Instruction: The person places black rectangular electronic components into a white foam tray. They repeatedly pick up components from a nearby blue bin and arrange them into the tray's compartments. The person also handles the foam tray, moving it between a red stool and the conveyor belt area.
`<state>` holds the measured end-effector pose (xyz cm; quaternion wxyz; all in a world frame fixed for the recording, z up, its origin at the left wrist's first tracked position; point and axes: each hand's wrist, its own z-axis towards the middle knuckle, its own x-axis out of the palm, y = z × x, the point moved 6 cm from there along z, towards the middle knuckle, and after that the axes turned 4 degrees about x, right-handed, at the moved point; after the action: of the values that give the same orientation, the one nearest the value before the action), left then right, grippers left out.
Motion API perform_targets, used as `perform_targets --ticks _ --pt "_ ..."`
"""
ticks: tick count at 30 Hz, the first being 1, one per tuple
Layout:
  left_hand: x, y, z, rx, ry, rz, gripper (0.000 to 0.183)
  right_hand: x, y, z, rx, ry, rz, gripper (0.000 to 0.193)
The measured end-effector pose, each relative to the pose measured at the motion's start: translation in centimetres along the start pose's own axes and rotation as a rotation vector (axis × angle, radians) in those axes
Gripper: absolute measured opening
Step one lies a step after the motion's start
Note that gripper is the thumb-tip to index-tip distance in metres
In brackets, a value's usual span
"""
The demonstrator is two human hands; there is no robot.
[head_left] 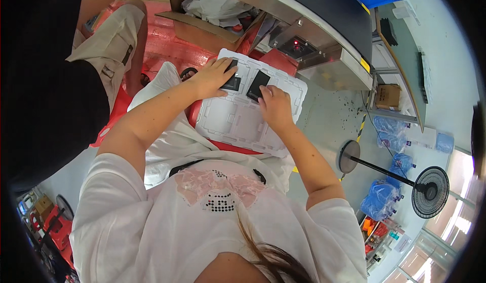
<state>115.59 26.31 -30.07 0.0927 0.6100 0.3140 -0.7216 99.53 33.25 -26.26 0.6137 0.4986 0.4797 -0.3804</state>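
The left hand (208, 80) is spread over one flat black piece (232, 84), its thumb by the near edge and its fingers reaching across the far part. Just to the right of that hand, a second black piece (258, 85) lies slantwise. The right hand (276, 106) meets this one's right edge with thumb and fingers bent; whether they pinch it or only press on it, I cannot tell.

Both pieces are on the white plastic tray (248, 124) beneath the hands, in its far part. Two places there are taken, while the compartments on the near side of the hands show bare plastic, so the work looks only partly done. Whether either piece sits fully down, I cannot tell.
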Motion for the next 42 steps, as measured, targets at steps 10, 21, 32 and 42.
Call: perform_targets --ticks 10,21,32,42 --pt "0.5 0.5 0.6 0.072 0.184 -0.107 0.080 -25.1 1.2 15.8 -0.222 -0.686 -0.079 0.026" --pt "-23.9 -3.9 7.1 0.296 -0.900 -0.152 0.026 -25.3 -12.3 24.6 0.277 0.015 -0.285 0.048" --pt "-25.7 3.6 22.4 -0.721 -0.335 0.233 0.070 -20.3 -1.9 1.6 0.050 -0.329 0.366 0.029" --pt "-23.2 -4.8 11.8 0.078 -0.727 0.104 0.069 4.9 -15.3 -6.5 0.717 -0.130 0.419 0.037"
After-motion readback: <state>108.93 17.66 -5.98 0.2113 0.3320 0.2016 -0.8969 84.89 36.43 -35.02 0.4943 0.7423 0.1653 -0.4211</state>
